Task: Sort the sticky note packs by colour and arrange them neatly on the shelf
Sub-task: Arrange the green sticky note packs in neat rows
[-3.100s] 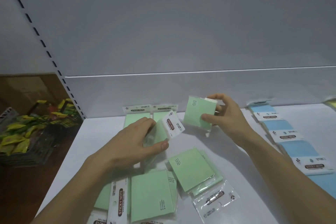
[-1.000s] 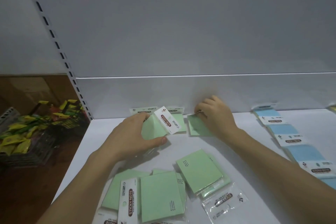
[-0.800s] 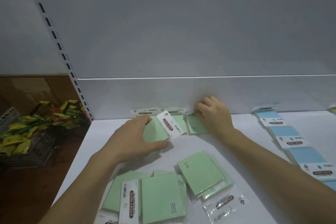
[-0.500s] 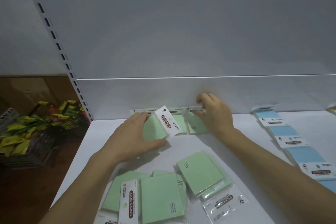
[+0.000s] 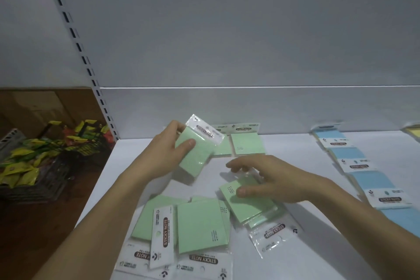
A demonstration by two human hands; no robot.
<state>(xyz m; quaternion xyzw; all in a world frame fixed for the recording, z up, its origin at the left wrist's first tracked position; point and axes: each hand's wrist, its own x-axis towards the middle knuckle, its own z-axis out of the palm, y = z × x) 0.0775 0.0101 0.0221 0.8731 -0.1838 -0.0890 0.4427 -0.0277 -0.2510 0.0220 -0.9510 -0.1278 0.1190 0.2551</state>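
R hand [image 5: 272, 179] back from the rear row; L hand [image 5: 168, 154] still holds its held pack [image 5: 195, 157].
R hand now off the rear-row pack [image 5: 247, 144]; fingers spread apart just in front of it, over the loose pile [image 5: 200, 225], contact unclear. L hand clamps held pack, tilted, just left of rear-row pack. White shelf [image 5: 293, 143]; blue packs [image 5: 366, 180] well right; basket [image 5: 45, 179] w/ yellow packets far left. Packs pale green, clear sleeves, "STICKY NOTE" headers.

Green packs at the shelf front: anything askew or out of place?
Yes. The loose green packs at the front lie jumbled, overlapping at different angles, headers pointing various ways, unlike the straight blue row at right and the rear green packs squared along the back.
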